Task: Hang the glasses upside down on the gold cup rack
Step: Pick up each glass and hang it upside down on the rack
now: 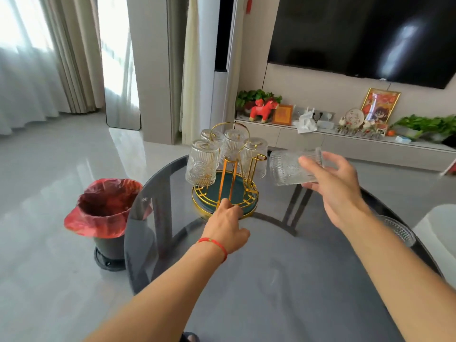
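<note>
**Glass held sideways beside a gold rack with 4 already hung**

Worktop (283,280) of dark smoked glass, round, stands on a pale glossy tiled floor (49,169) in a living room. A large black television (370,33) hangs on the far wall above a long low cabinet (345,141) crowded with green plants, a red toy horse and framed pictures. Sheer and beige curtains (49,58) cover the window on the left. A bin lined with a red bag (103,208) stands on the floor just beside the worktop's left edge.

The gold cup rack (229,183) sits toward the far side of the worktop, with a green round tray as its base and a looped handle on top. 4 ribbed clear glasses (202,164) hang upside down on its prongs; a prong on the near right side is bare.

The left hand (227,225), with a red cord at the wrist, reaches forward with its fingers curled loosely together, the fingertips touching the near rim of the rack's base.

The right hand (330,178) is clamped on a 5th glass (291,166), thumb on top and fingers beneath near its mouth. This glass lies on its side in the air, just to the right of the rack and apart from it, base pointing toward the rack.

A small ribbed glass dish (399,230) lies on the worktop near the right forearm.
</note>
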